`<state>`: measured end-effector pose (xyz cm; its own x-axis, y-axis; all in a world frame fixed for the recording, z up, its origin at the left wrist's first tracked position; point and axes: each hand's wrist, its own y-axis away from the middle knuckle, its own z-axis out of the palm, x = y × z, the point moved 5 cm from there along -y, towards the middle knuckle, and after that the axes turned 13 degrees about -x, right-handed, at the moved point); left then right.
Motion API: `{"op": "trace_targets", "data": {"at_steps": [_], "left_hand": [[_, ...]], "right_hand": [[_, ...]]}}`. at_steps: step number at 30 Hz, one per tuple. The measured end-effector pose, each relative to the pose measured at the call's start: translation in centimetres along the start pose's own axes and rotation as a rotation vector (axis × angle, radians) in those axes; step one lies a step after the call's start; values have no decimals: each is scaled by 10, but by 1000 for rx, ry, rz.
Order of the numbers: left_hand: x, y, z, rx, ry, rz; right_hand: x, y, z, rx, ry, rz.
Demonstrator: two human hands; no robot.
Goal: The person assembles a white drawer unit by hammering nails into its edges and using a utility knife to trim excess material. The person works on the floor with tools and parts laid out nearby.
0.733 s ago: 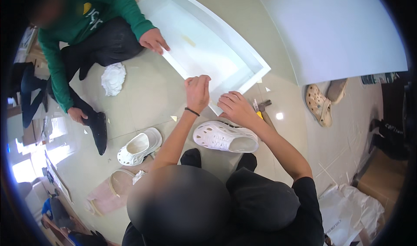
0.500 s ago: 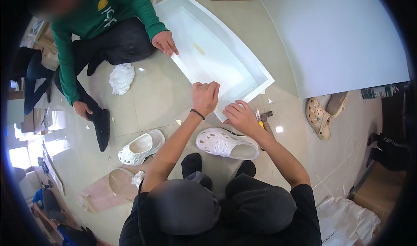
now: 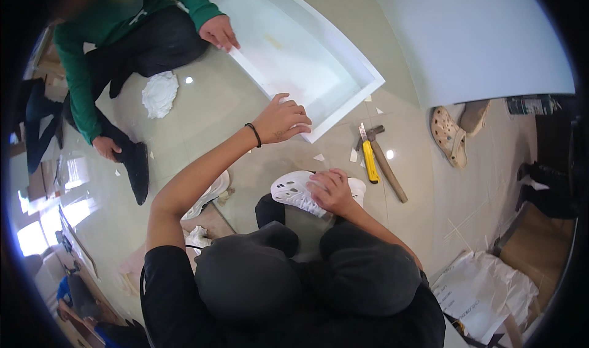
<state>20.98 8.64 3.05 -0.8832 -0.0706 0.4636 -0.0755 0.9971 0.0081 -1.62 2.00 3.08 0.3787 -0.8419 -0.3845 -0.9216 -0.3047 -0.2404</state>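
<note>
A long white open box [image 3: 362, 93], like a shallow drawer, lies tilted across the floor ahead. My left hand [image 3: 283, 119] grips its near wall by the corner, fingers bent over the rim. Closer to me, my right hand [image 3: 332, 193] is closed over a white perforated clog [image 3: 293, 187] in front of my feet, hiding its middle. On the left a co-worker's hand [image 3: 219, 32] rests on the same box's side wall. A yellow cutter knife [image 3: 370, 161] with its blade out lies beside a wooden-handled hammer [image 3: 389, 175], right of the clog.
A second white clog [image 3: 211, 194] is partly behind my left forearm. Crumpled white cloth [image 3: 161, 94] lies near the co-worker's shoe. Beige clogs [image 3: 448, 136] stand by a large white panel [image 3: 472, 41] at the right. White scraps dot the tiles, and a plastic sack [image 3: 488, 293] lies lower right.
My right hand has let go of the box and come back to the clog, which has turned a little. My left hand stays at the box's near wall. The knife and hammer now show fully.
</note>
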Motion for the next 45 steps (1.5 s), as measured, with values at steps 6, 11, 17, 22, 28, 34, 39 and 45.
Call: {"op": "trace_targets", "data": {"at_steps": [6, 11, 17, 22, 28, 34, 39, 45], "left_hand": [[1, -14, 2, -161, 308, -188], [1, -21, -1, -208, 357, -233], [27, -36, 5, -178, 173, -371], [46, -20, 3, 136, -35, -294], [55, -20, 9, 217, -34, -361], [64, -20, 18, 399, -62, -428], [62, -22, 29, 436, 65, -467], [61, -23, 27, 390, 101, -503]], "right_hand": [[1, 11, 0, -102, -59, 181], [-7, 1, -29, -231, -38, 36], [32, -1, -88, -774, 164, 143], [110, 17, -107, -1027, 402, 476], [141, 38, -89, -915, 356, 662], [133, -37, -106, -362, 316, 334], [130, -81, -83, -337, 300, 2], [138, -94, -73, -447, 258, -81]]}}
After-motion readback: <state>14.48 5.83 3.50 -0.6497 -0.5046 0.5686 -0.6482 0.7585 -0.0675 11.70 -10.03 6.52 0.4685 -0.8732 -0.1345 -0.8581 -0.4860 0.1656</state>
